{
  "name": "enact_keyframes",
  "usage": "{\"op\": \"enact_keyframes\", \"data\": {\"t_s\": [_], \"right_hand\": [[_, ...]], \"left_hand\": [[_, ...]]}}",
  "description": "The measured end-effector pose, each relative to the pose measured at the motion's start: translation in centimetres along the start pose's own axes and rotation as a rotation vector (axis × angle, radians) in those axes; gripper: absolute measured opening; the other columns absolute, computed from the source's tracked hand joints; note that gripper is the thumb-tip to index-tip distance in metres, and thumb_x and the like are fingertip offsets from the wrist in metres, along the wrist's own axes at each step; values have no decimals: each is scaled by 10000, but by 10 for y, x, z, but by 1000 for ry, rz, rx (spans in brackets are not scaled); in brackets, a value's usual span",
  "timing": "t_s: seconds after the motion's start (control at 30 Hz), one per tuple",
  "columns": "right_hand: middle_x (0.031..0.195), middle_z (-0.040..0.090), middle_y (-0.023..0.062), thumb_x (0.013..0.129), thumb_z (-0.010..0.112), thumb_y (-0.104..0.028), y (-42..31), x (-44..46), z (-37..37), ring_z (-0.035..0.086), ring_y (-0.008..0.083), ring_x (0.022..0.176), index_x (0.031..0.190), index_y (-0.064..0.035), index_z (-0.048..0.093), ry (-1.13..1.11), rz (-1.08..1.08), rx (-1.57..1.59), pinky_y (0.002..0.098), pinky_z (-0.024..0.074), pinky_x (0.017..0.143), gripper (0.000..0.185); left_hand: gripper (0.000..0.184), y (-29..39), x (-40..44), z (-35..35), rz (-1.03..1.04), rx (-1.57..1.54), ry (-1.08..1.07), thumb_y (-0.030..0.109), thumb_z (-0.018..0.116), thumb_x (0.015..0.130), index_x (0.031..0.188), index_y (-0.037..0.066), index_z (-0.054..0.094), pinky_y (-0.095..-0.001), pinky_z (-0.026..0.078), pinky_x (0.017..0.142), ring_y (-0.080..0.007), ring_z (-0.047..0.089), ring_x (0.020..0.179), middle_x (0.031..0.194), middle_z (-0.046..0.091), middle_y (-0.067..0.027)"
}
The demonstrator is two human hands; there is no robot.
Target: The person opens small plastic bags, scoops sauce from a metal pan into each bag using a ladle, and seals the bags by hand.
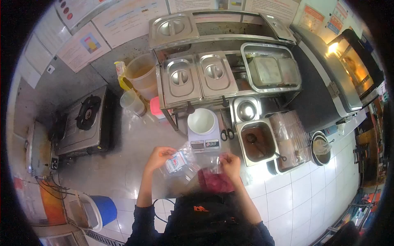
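Observation:
My left hand [161, 156] is closed on the edge of a clear plastic bag with a blue, white and red printed packet or label [177, 161]. Pinched in the fingers of my right hand [230, 164] is a piece of clear plastic film [214, 165]; whether it belongs to the same bag I cannot tell. A dark red cloth [215, 181] lies under it at the counter's front edge. Just beyond both hands stands a kitchen scale [204, 144] with a white bowl [202, 121] on top. Black-handled scissors [227, 134] lie right of the scale.
A steel pan of brown sauce with a ladle [257, 141] and stacked clear packets [290, 135] sit at right. Lidded steel pans [179, 80] fill the rack behind. A gas stove [84, 123], plastic jugs [141, 76] and a blue bucket [104, 210] are on the left.

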State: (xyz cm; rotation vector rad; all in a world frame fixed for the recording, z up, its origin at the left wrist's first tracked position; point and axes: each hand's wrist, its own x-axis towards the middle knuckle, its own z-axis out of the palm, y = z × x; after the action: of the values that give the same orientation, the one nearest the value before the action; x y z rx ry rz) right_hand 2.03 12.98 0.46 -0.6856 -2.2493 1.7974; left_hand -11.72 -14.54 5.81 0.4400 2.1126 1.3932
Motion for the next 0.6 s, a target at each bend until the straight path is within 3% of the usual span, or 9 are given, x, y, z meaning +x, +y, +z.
{"op": "enact_keyframes", "data": {"t_s": [0.03,0.1,0.13,0.2,0.23,0.3,0.33,0.5,0.6], "right_hand": [[665,630,51,742,619,-8,2,-1,-3,595,148,601,873,18,635,-4,-2,1,269,464,563,134],[828,631,116,700,641,-83,3,-4,-7,614,257,758,1005,7,594,-216,-49,-651,350,479,668,321],[828,631,116,700,641,-83,7,-7,-3,614,257,758,1005,7,594,-215,-48,-650,350,479,668,321],[1077,552,168,657,658,-150,5,-13,11,527,333,988,1140,-22,514,59,-474,-904,435,430,815,520],[1077,552,168,657,658,-150,0,-14,14,527,333,988,1140,-22,514,59,-474,-905,435,430,815,520],[1242,433,164,675,652,-130,-16,-16,17,418,323,1130,1215,-48,445,73,-464,-992,468,356,903,584],[1242,433,164,675,652,-130,-25,-15,16,418,323,1130,1215,-48,445,76,-465,-992,468,356,903,584],[965,579,154,726,641,-51,-54,-13,14,556,305,898,1004,-14,586,-114,-525,-232,381,444,771,286],[851,599,147,716,660,-31,-66,-11,13,592,298,756,887,-2,613,40,-607,-202,337,472,656,180]], "left_hand": [[311,-6,-2,-6,-1,1,4,-74,603,714,1023,-38,617,-247,480,746,-123,594,811,913,644,-84],[296,-15,-3,-11,-26,-9,22,-64,607,727,1022,-37,618,-252,475,778,-133,595,846,985,644,-100],[296,-14,-4,-11,-26,-9,21,-64,607,727,1022,-37,618,-252,475,778,-133,595,846,985,644,-100],[285,-9,-7,-8,28,-23,26,-52,609,740,1026,-38,617,-259,472,801,-141,593,884,989,644,-101],[285,-3,-7,-5,28,-23,26,-52,609,740,1026,-38,617,-259,472,801,-141,593,884,989,644,-101],[279,9,-8,3,22,-133,1,-49,603,750,1028,-44,612,-263,466,817,-140,587,902,990,642,-98],[279,16,-9,8,24,-132,0,-49,603,750,1028,-44,612,-263,466,817,-140,587,902,990,642,-98],[268,32,-4,29,92,-77,-122,-51,585,764,1032,-52,603,-264,461,802,-128,580,889,968,640,-80],[271,38,0,39,96,-125,-139,-38,588,768,1038,-48,601,-268,460,796,-122,579,883,958,640,-72]]}}
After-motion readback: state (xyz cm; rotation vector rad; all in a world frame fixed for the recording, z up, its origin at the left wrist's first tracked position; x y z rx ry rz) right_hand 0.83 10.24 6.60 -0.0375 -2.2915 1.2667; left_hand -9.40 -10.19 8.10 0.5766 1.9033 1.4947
